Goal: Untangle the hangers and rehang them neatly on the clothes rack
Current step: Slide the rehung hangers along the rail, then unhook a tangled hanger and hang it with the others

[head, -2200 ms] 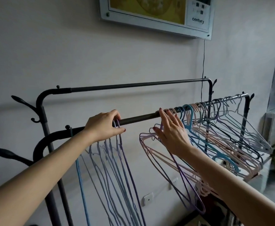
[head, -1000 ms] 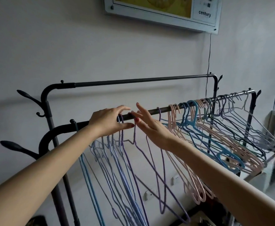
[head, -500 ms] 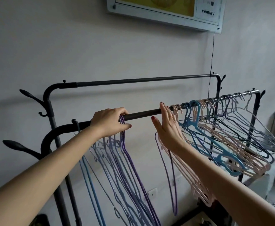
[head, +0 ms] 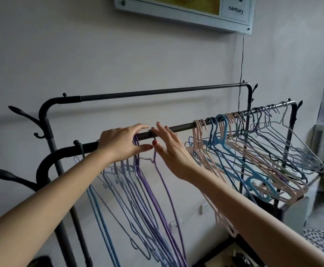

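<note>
Roughly a third done, I'd judge: purple and blue hangers hang sorted at the rail's left end, while the pink, blue and dark ones on the right are bunched and tangled. My left hand rests on the sorted hooks, fingers straight. My right hand, fingers straight, pushes one purple hanger against that group.

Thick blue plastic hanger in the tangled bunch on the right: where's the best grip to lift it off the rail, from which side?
Judgement: grip the blue plastic hanger at its neck, just under the hook, coming from the front on its left side. The hook sits over the front rail and the neck is bare there, while lower down its shoulders are interlaced with the pink hangers and dark wire ones, so pulling there would probably drag neighbours.
</note>
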